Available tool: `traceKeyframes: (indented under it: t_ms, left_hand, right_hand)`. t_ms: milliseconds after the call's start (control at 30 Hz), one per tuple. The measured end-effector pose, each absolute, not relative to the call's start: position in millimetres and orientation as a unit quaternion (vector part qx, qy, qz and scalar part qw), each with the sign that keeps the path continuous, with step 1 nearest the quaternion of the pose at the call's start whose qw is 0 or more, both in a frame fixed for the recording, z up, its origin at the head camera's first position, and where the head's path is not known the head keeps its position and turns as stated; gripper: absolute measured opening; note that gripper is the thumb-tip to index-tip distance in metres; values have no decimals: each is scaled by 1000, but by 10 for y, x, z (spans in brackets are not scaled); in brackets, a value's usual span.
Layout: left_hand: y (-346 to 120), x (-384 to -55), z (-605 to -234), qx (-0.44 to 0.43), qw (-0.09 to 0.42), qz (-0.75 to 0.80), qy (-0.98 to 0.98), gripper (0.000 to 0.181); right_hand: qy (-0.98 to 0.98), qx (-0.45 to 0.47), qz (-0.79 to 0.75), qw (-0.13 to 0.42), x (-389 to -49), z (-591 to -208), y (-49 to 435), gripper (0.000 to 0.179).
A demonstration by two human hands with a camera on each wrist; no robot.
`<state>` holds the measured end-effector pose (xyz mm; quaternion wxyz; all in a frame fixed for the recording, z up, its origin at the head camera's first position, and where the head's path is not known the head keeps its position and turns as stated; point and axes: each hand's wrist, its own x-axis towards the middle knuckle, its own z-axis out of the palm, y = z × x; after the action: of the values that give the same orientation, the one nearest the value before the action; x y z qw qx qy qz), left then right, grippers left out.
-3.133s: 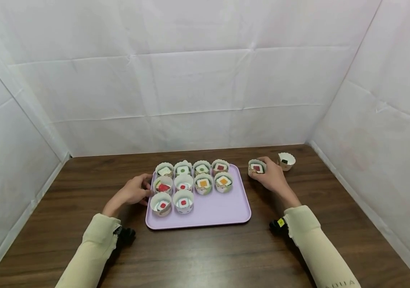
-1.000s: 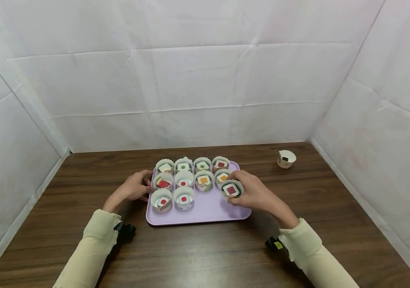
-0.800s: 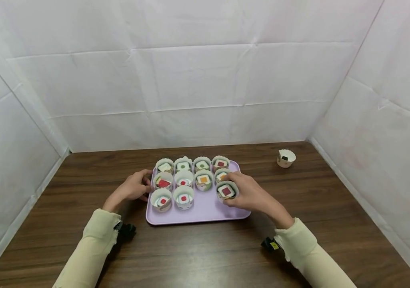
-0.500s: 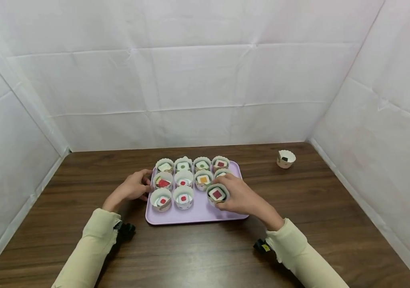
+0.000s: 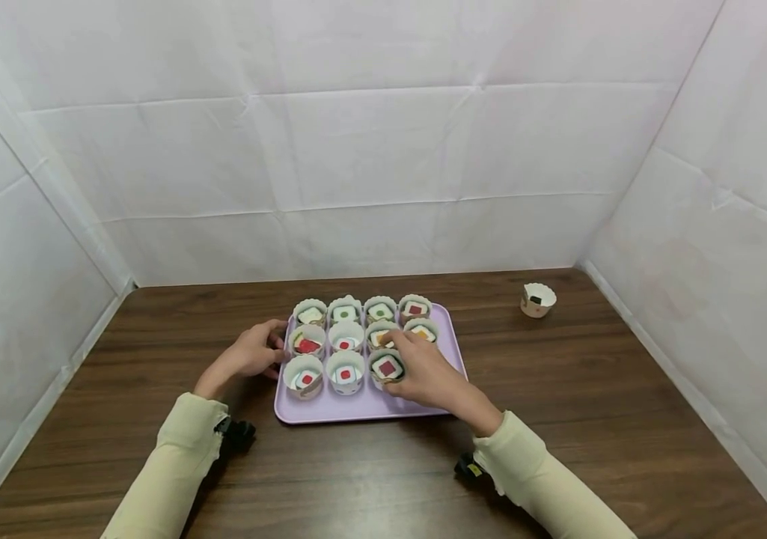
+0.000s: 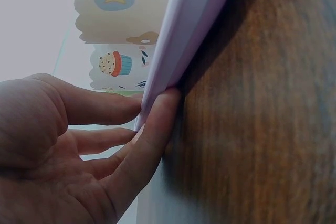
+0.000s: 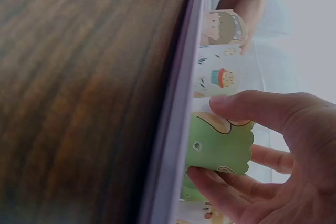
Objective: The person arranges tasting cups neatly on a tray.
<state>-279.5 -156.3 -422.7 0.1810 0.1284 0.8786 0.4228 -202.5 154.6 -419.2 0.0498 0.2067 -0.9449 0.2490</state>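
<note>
My right hand [image 5: 425, 376] grips a paper baking cup [image 5: 386, 370] by its sides. Inside is a sushi-like piece, white with a dark red square. The cup stands at or just above the tray in the front row, third from the left; in the right wrist view the green printed cup [image 7: 218, 142] sits between thumb and fingers, close against the rim. My left hand [image 5: 254, 350] pinches the left edge of the lilac tray [image 5: 356, 410], fingertips on its rim [image 6: 167, 51] in the left wrist view. Several filled paper cups stand in rows on the tray.
One more paper cup [image 5: 538, 300] with a small dark piece inside stands at the back right of the brown wooden table [image 5: 370, 479]. White sheeting [image 5: 370, 165] hangs behind the table and along both sides.
My right hand has brought the cup with the dark red square leftward from the table over the tray, down into the front row. The left hand has stayed at the tray's edge.
</note>
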Motion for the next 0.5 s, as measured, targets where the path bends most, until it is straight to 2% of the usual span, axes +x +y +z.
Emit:
traceKeyframes:
  t_ms: [233,500]
  left_hand:
    - [-1574,-2781,-4184,138,182,422,877,64]
    - [-1568,-2778,-4191,135,183,420,879,64]
  right_hand:
    - [-946,195,254,55,-2036,-4243,1546,80]
    - [-944,191,264,49,-2021,-4273,1527,85]
